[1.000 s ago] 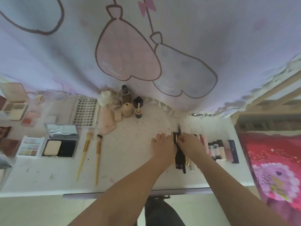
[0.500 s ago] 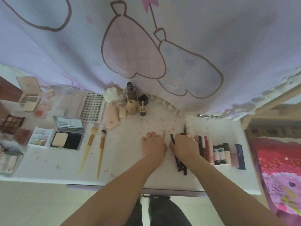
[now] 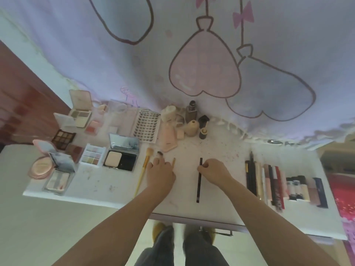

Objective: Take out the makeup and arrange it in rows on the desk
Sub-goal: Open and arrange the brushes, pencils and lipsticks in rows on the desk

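Two hands work at mid-desk between sorted makeup groups.
Palettes (image 3: 92, 157) and compacts fill the desk's (image 3: 107, 189) left end. The left hand (image 3: 161, 174) rests beside a yellow-handled brush (image 3: 143, 172), its fingers curled over a second brush; whether it grips is unclear. The right hand (image 3: 214, 172) pinches a slim black pencil (image 3: 199, 181) near its top, lying lengthwise between both hands. Pencils and lipsticks (image 3: 276, 186) stand in a row far right.

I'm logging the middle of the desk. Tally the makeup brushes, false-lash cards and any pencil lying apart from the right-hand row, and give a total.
makeup brushes: 2, one partly under the left hand
false-lash card: 1
black pencil, pinched by the right hand: 1
Total: 4
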A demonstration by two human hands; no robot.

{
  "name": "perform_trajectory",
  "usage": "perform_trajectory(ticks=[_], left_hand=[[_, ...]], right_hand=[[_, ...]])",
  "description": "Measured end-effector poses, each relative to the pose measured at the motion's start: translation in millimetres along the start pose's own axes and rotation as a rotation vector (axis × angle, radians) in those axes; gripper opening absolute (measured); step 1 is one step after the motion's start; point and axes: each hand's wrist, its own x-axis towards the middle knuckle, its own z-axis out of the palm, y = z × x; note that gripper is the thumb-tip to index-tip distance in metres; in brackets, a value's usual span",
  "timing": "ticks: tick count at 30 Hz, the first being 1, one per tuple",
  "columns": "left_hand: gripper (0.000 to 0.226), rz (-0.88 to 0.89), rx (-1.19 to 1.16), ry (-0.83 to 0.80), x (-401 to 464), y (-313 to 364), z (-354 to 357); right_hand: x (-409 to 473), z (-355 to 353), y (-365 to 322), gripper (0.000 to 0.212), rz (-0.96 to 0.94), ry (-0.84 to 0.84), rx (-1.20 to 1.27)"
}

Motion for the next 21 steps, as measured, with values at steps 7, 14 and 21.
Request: perform_trajectory(ticks=[7, 14, 21], left_hand=[[0.029, 0.061, -0.157, 0.048, -5, -26, -4], [0.02, 0.239, -0.852, -0.226, -29, 4, -49], [0.025, 0.264, -0.828, -0.217, -29, -3, -63]], right_hand=[[-12, 17, -37, 0.025, -0.002, 0.04, 0.1], [-42, -8, -55, 0.019, -0.002, 0.076, 0.565], [-59, -24, -46, 0.021, -0.08, -0.037, 0.86]])
